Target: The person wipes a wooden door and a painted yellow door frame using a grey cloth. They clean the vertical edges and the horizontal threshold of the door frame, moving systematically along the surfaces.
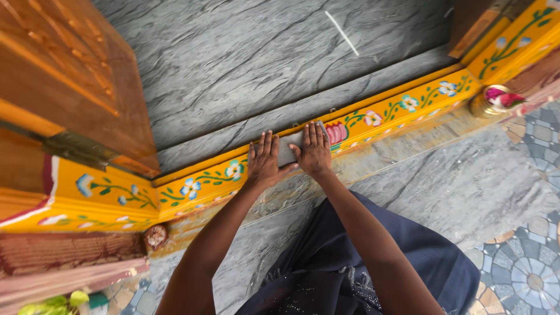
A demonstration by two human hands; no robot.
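Observation:
A yellow door sill (198, 186) painted with blue and white flowers and green vines runs across the view. Both my hands press flat on a grey rectangular piece (288, 149) that lies against the sill's face, beside a pink painted lotus (336, 133). My left hand (264, 161) covers the piece's left end with fingers spread. My right hand (313, 149) covers its right part, fingers together and pointing away from me. Most of the piece is hidden under my hands.
A wooden door (70, 81) stands open at the left. Grey stone floor (262, 52) lies beyond the sill, with a white stick (342, 33) on it. A brass pot with pink flowers (496, 100) sits at the sill's right end. Patterned tiles (525, 268) are at the lower right.

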